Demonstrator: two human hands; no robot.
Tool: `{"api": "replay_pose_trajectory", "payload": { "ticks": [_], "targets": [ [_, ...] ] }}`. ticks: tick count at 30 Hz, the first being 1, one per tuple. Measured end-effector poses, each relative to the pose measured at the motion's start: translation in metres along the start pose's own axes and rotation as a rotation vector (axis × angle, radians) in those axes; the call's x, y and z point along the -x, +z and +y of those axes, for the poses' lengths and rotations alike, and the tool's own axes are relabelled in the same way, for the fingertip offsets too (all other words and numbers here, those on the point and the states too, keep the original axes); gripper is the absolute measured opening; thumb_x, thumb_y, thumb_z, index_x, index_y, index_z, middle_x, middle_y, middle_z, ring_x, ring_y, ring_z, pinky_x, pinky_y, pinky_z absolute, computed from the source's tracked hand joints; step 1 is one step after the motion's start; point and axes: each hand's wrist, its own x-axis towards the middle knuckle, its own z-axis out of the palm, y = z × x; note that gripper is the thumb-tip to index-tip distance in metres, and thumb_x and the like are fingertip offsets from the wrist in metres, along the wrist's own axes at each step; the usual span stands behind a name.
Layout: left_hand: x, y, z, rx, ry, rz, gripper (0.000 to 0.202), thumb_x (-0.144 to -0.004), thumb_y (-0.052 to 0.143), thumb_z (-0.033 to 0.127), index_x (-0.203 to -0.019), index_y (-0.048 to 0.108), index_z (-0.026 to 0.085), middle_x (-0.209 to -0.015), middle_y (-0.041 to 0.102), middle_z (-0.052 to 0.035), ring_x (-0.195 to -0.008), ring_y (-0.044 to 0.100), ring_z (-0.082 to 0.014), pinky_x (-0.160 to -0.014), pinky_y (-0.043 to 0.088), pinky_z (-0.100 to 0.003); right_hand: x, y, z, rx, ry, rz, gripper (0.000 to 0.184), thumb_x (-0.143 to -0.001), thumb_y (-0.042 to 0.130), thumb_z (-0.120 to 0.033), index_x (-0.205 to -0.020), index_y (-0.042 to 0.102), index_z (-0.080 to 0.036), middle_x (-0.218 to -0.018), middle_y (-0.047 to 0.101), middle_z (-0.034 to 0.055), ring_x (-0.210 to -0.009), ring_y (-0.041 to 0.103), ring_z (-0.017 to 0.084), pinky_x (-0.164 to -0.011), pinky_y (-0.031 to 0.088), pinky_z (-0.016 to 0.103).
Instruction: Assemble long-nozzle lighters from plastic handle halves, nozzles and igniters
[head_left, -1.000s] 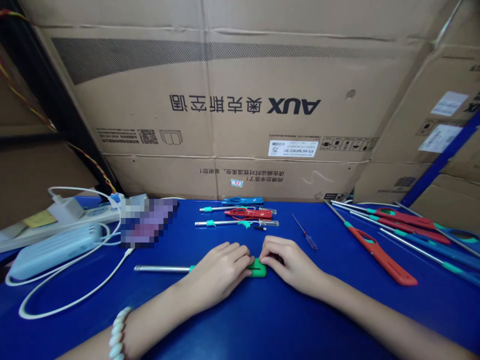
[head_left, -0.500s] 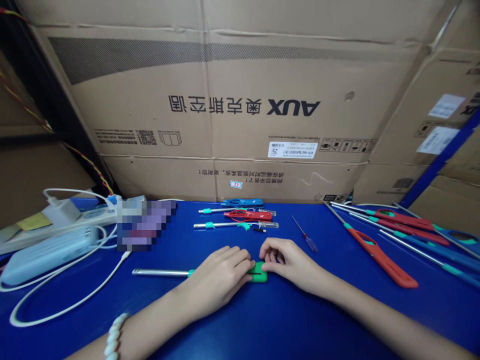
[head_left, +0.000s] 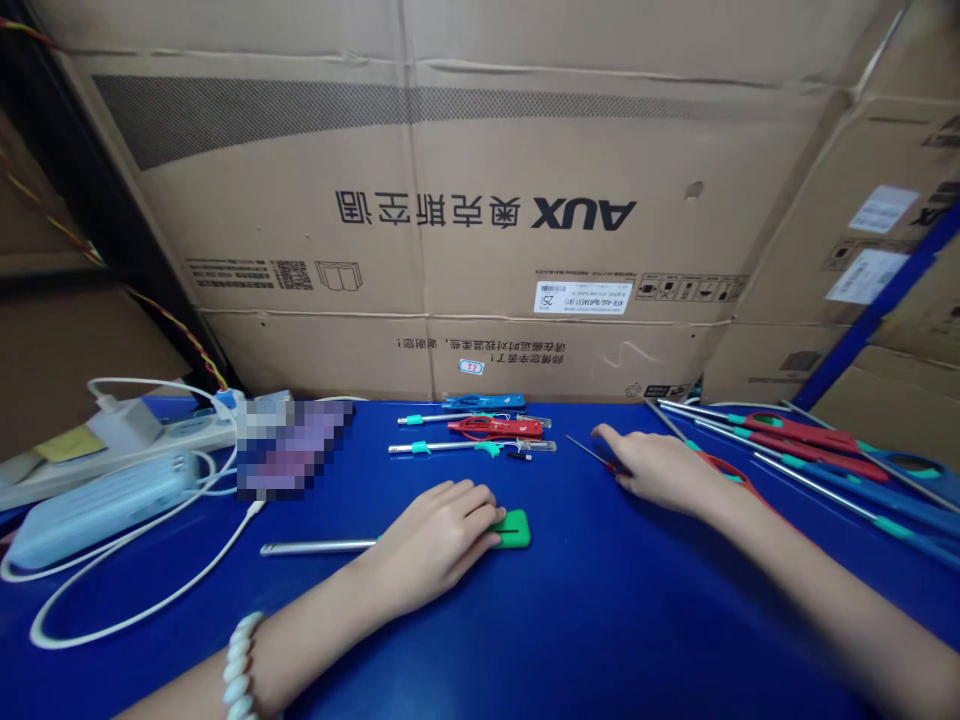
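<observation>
My left hand is closed over the green handle of a long-nosed lighter lying on the blue table. The handle's end sticks out past my fingers, and its metal tube points left from under my wrist. At the right, my right hand closes on the handle of a small screwdriver, its thin shaft pointing left and away from me. Most of that handle is hidden by my fingers. Behind lie opened lighters: a red shell, a blue shell and metal tubes with teal parts.
Several long lighters in red and blue lie at the right, partly behind my right forearm. At the left are a power strip, a light blue power bank, white cables and a blurred-out device. A cardboard wall stands behind.
My right hand has left the green handle and moved right and away to the screwdriver, which has shifted and turned slightly. My left hand has stayed on the lighter.
</observation>
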Motion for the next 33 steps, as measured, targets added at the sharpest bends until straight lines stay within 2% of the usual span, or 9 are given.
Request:
{"api": "replay_pose_trajectory", "payload": {
  "ticks": [3,5,8,11,13,15,18,22,33],
  "targets": [
    [0.0,-0.001,0.0,0.011,0.009,0.015,0.029,-0.102,0.032,0.029,-0.105,0.058,0.016,-0.098,0.06,-0.0072,-0.086,0.057,-0.0186,-0.078,0.048,-0.032,0.0,-0.013,0.009,0.019,0.068,0.105,0.028,-0.08,0.053,-0.013,-0.107,0.056,-0.013,-0.088,0.069,0.015,-0.08,0.066,0.029,-0.064,0.044,0.034],
    [0.001,-0.001,0.001,0.018,0.012,0.014,0.029,-0.102,0.033,0.031,-0.107,0.057,0.017,-0.099,0.06,-0.007,-0.085,0.057,-0.019,-0.077,0.048,-0.032,0.002,-0.026,0.012,-0.094,0.082,0.265,0.015,-0.084,0.051,-0.02,-0.097,0.057,-0.016,-0.095,0.066,0.0144,-0.083,0.064,0.027,-0.068,0.046,0.036],
    [0.002,-0.001,0.002,0.034,0.014,0.001,0.026,-0.1,0.037,0.034,-0.109,0.056,0.018,-0.098,0.059,-0.0063,-0.085,0.057,-0.0192,-0.077,0.047,-0.031,0.006,-0.04,0.002,-0.733,-0.03,0.51,0.014,-0.086,0.053,-0.033,-0.086,0.056,-0.019,-0.081,0.063,0.0069,-0.066,0.062,0.019,-0.06,0.05,0.032],
    [0.002,-0.001,0.003,0.05,0.014,-0.018,0.024,-0.098,0.042,0.034,-0.112,0.055,0.019,-0.1,0.059,-0.0061,-0.088,0.057,-0.0197,-0.08,0.047,-0.031,0.012,-0.043,-0.027,-1.298,-0.161,0.403,0.019,-0.091,0.05,-0.039,-0.088,0.052,-0.02,-0.083,0.065,0.0054,-0.062,0.064,0.017,-0.055,0.052,0.03],
    [0.002,0.0,0.003,0.056,0.016,-0.032,0.024,-0.098,0.043,0.033,-0.114,0.055,0.019,-0.101,0.059,-0.0061,-0.089,0.057,-0.02,-0.081,0.046,-0.032,0.017,-0.039,-0.047,-1.457,-0.257,0.309,0.018,-0.092,0.05,-0.037,-0.09,0.05,-0.019,-0.084,0.064,0.0044,-0.064,0.066,0.017,-0.056,0.054,0.03],
    [0.002,0.0,0.002,0.054,0.018,-0.041,0.024,-0.097,0.044,0.032,-0.114,0.054,0.019,-0.101,0.059,-0.0062,-0.09,0.056,-0.0202,-0.082,0.046,-0.032,0.022,-0.034,-0.062,-1.459,-0.316,0.23,0.016,-0.094,0.048,-0.034,-0.09,0.05,-0.019,-0.084,0.063,0.0039,-0.066,0.066,0.015,-0.06,0.054,0.03],
    [0.002,0.001,0.002,0.047,0.017,-0.049,0.024,-0.097,0.045,0.031,-0.115,0.054,0.019,-0.102,0.059,-0.0065,-0.09,0.057,-0.0204,-0.082,0.047,-0.032,0.027,-0.028,-0.072,-1.34,-0.359,0.204,0.013,-0.096,0.044,-0.029,-0.092,0.051,-0.019,-0.084,0.063,0.0032,-0.067,0.064,0.013,-0.065,0.053,0.028],
    [0.002,0.001,0.002,0.038,0.019,-0.069,0.023,-0.096,0.047,0.03,-0.115,0.055,0.019,-0.103,0.059,-0.0068,-0.091,0.056,-0.0209,-0.082,0.046,-0.032,0.029,-0.028,-0.07,-1.258,-0.374,0.21,0.012,-0.097,0.042,-0.025,-0.092,0.052,-0.019,-0.083,0.063,0.0023,-0.068,0.063,0.013,-0.066,0.051,0.027],
    [0.003,0.002,0.001,0.037,0.027,-0.065,0.024,-0.097,0.046,0.031,-0.115,0.055,0.017,-0.103,0.059,-0.0078,-0.09,0.056,-0.022,-0.083,0.046,-0.035,0.03,-0.032,-0.07,-1.257,-0.384,0.214,0.011,-0.097,0.041,-0.022,-0.093,0.051,-0.019,-0.083,0.062,0.0026,-0.068,0.062,0.013,-0.066,0.05,0.026]
  ]
}}
